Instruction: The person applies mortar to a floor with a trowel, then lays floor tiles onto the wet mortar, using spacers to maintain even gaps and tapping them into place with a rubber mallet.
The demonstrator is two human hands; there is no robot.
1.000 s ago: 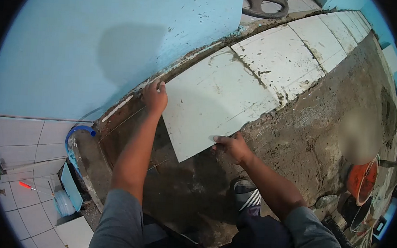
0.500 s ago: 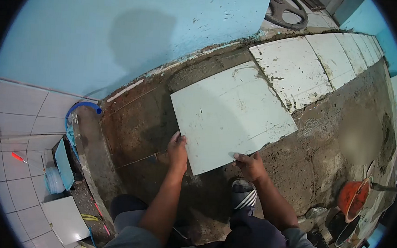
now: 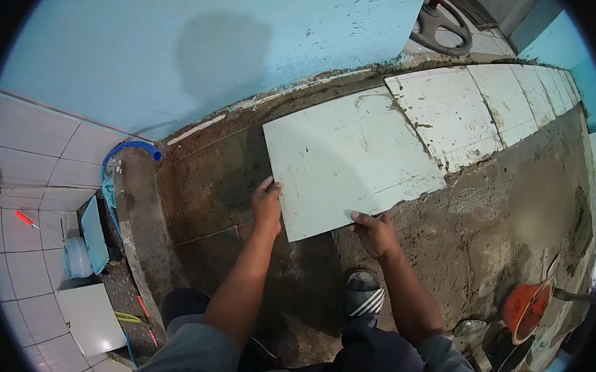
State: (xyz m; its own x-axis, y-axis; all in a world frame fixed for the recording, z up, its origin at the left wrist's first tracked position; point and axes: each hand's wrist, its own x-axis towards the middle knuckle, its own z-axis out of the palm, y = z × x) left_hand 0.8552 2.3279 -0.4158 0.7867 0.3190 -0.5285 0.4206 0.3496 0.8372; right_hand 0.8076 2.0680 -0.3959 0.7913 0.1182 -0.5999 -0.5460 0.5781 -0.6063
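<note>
Two hands, left (image 3: 266, 210) and right (image 3: 374, 235), partly closed, grip a pale tile (image 3: 350, 162) by adjoining edges.

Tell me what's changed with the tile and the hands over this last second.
The left hand moved from the wall-side corner of the large tile along its left edge, toward the person. The tile was drawn away from the wall, then shifted partway back, nearer to flush with the neighbouring tile. The right hand stayed at the near edge, and the neighbouring tile stayed put.
</note>
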